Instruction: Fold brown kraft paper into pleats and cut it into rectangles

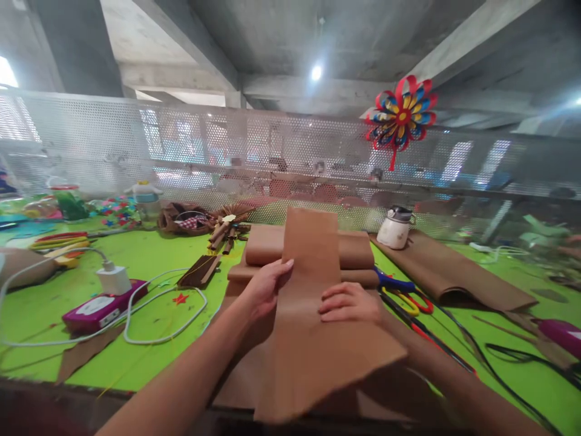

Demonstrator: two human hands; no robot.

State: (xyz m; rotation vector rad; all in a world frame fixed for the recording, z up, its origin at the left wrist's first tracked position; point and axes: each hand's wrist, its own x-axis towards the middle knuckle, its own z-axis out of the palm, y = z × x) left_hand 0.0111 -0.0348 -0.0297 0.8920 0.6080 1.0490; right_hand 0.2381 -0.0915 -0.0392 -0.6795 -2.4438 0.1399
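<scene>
Centrally, left hand (265, 287) pinching brown paper (311, 248) by its edge, right hand (351, 304) unclenched atop, green table (149, 242) leftward.

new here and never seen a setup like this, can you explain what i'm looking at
There is no machine: these are a person's bare hands, seen by a camera worn on the head, looking forward and down. This one picture is the only view. The left hand grips the edge of a brown sheet, thumb on top; the right hand lays its fingers on it, thumb hidden. More folded brown material lies behind it. On the green table are also a purple power strip at left, and blue-handled scissors and a white cup at right.
</scene>
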